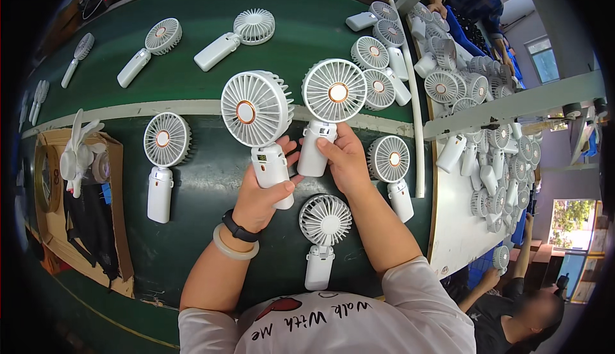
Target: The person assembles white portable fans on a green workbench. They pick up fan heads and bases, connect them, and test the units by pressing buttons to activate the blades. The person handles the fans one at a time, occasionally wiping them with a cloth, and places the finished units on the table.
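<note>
White fans (257, 109) held upright beside brown carton (117, 181).

L hand (261, 195) & R hand (346, 159) raised, fingers clenched

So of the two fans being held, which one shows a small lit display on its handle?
The fan in the left hand, fan: its handle faces up with a small display; the right hand's fan shows none.

Fan in left hand (259, 197): white housing, orange hub ring (245, 112). Fan in right hand (343, 159): white, orange-ringed silver hub (337, 92). Belt (198, 181) beneath both hands: dark green, with a cream stripe (128, 109) beyond them. Left wrist: black band (238, 229), pale translucent bangle (234, 250).
</note>
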Demonstrator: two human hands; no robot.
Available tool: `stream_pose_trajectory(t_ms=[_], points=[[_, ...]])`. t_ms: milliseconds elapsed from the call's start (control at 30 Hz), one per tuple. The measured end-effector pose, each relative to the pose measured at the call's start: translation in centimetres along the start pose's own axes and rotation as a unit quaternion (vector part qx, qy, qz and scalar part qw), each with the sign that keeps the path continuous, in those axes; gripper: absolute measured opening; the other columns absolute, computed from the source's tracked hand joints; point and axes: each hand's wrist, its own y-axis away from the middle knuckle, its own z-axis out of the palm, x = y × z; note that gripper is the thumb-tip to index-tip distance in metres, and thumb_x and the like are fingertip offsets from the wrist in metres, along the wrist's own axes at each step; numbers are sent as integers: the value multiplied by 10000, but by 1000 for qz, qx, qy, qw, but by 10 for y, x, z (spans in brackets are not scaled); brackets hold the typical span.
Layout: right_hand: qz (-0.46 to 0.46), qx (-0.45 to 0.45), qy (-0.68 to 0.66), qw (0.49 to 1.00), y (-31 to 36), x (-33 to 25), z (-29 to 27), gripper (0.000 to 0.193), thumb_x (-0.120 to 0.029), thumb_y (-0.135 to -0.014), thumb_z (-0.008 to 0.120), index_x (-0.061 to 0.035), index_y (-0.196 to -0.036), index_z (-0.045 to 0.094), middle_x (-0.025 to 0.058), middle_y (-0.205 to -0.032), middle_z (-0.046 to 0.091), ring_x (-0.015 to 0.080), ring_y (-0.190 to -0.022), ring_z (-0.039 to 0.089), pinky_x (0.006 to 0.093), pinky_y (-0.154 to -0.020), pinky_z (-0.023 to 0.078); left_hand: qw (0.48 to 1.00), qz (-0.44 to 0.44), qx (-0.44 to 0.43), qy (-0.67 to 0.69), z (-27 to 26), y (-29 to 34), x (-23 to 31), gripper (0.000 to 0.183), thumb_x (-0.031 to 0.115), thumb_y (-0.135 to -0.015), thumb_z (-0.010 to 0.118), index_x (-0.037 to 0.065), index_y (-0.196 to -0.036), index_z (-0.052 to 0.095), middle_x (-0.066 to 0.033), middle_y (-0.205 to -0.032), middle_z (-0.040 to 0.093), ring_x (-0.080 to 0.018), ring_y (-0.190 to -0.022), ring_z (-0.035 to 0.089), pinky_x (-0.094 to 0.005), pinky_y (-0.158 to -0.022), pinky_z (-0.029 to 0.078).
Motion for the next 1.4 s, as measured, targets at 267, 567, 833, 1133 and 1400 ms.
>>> stream_pose_trajectory(t_ms=[267, 567, 833, 1133, 1400], points=[[1, -14, 14, 1000, 1, -1, -1, 352, -30, -830, 561, 3, -1172, 482, 80, -1031, 605, 127, -927, 579, 272, -818, 464, 1000, -5, -2, -5, -1, 0, -2, 808, 67, -678, 694, 52, -1373, 281, -135, -1343, 369, -308, -1258, 364, -487, -958, 417], [31, -5, 8, 999, 0, -1, -2, 348, -26, -825, 564, 1, -1162, 485, 81, -1019, 607, 128, -912, 582, 272, -806, 465, 1000, -8, -9, -17, 0, 0, -2, 813, 61, -673, 693, 52, -1372, 279, -134, -1352, 354, -312, -1266, 352, -495, -944, 431], [3, -13, 4, 1000, 5, 0, -1, 386, -32, -832, 576, -8, -1196, 450, 83, -1062, 589, 139, -960, 571, 286, -843, 460, 1000, -7, -27, -11, -1, 0, -2, 820, 49, -681, 682, 41, -1379, 254, -147, -1374, 326, -323, -1284, 324, -516, -949, 422], [-75, -109, -36, 991, 64, -41, 16, 807, -195, -743, 728, -1, -1364, 251, 109, -1329, 387, 210, -1219, 396, 365, -997, 341, 883, 155, -85, -436, 44, 17, 14, 745, 86, -664, 696, -13, -1307, 334, -208, -1269, 397, -350, -1190, 394, -421, -965, 369], [-31, 168, -129, 977, 171, -51, -37, 663, -339, -764, 681, -34, -1270, 380, 173, -1164, 526, 331, -1019, 561, 470, -883, 469, 718, 181, -158, -653, 93, 98, -21, 940, 240, -582, 791, -9, -1340, 294, -258, -1281, 305, -448, -1192, 321, -508, -986, 306]])
